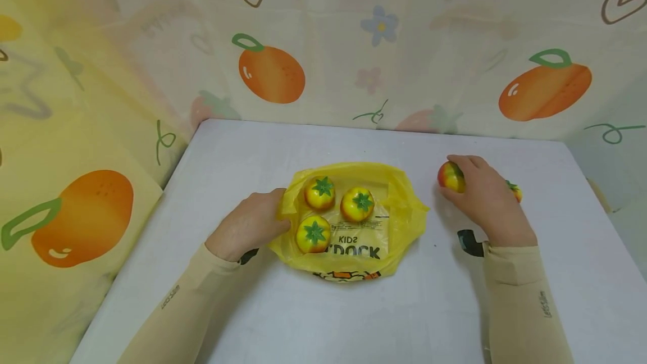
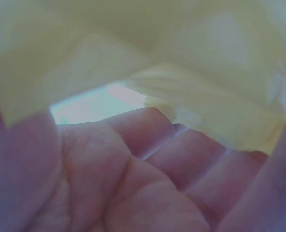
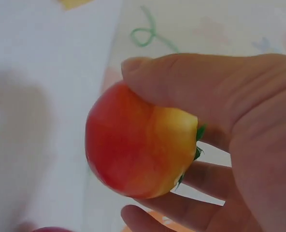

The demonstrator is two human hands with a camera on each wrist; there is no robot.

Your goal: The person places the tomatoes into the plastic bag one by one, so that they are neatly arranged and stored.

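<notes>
A yellow plastic bag [image 1: 404, 223] lies with its mouth spread open, and three yellow-red tomatoes [image 1: 319, 193] with green star-shaped tops sit inside it. My left hand [image 1: 253, 223] holds the bag's left rim, thumb on the inner side. Thin yellow plastic [image 2: 206, 87] hangs over the palm in the left wrist view, hiding some of the fingertips. To the right of the bag, my right hand [image 1: 485, 201] grips another tomato [image 3: 133, 145] between thumb and fingers, its red bottom facing away from the palm. One more tomato [image 1: 515, 191] shows behind that hand, mostly hidden.
Everything stands on a white-covered table [image 1: 313, 319]. A patterned cloth [image 1: 328, 72] with printed oranges and hearts hangs along the back edge and the left side. Small dark marks dot the table top.
</notes>
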